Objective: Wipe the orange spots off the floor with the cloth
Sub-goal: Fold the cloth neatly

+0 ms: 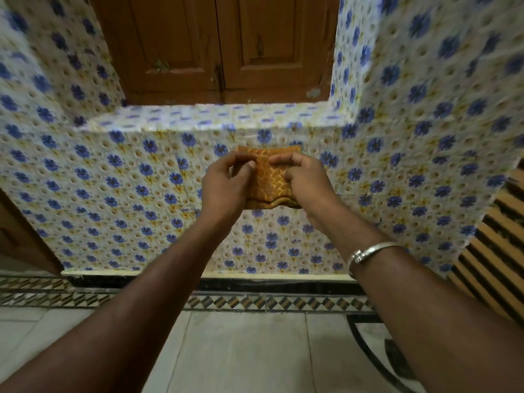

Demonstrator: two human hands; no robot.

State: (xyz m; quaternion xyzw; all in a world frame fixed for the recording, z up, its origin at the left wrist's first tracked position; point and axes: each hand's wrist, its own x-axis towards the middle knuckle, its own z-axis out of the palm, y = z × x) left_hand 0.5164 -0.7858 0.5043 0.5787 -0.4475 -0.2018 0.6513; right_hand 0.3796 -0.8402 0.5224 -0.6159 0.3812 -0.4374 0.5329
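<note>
A folded orange cloth with a yellow scale pattern is held up in front of me, well above the floor. My left hand pinches its left side between thumb and fingers. My right hand grips its right side with curled fingers; a silver bangle sits on that wrist. The pale grey floor lies below my arms. No orange spots show on the part of the floor that I can see.
A wall covered in blue-flower tiles stands straight ahead, with a tiled ledge and brown wooden shutters above it. A patterned tile border runs along the wall's foot. A striped brown thing is at the right.
</note>
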